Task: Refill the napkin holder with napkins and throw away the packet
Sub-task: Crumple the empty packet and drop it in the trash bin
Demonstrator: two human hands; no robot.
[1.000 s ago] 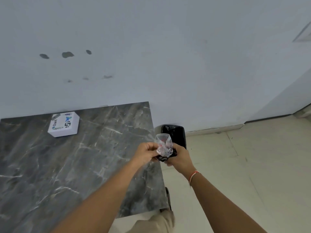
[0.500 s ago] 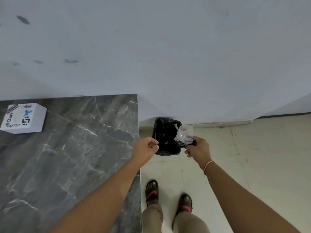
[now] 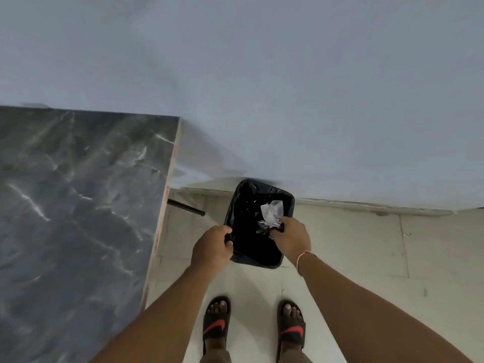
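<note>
A crumpled clear plastic packet [image 3: 271, 214] with dark print is pinched in my right hand [image 3: 292, 238], directly over the open mouth of a black-lined bin [image 3: 234, 203] on the floor by the wall. My left hand [image 3: 213, 247] is curled at the bin's left rim, fingers touching the black liner. The napkin holder and napkins are out of view.
A dark grey marble table [image 3: 78, 205] fills the left side, its right edge close to the bin; a black table leg [image 3: 186, 206] shows beneath. A pale wall stands behind, a cream tiled floor [image 3: 366, 244] lies to the right, and my sandalled feet [image 3: 252, 326] are below.
The view has tipped down and right; the white box on the table left the frame. My right hand carried the packet over the bin's mouth, and my left hand reached the bin's rim.
</note>
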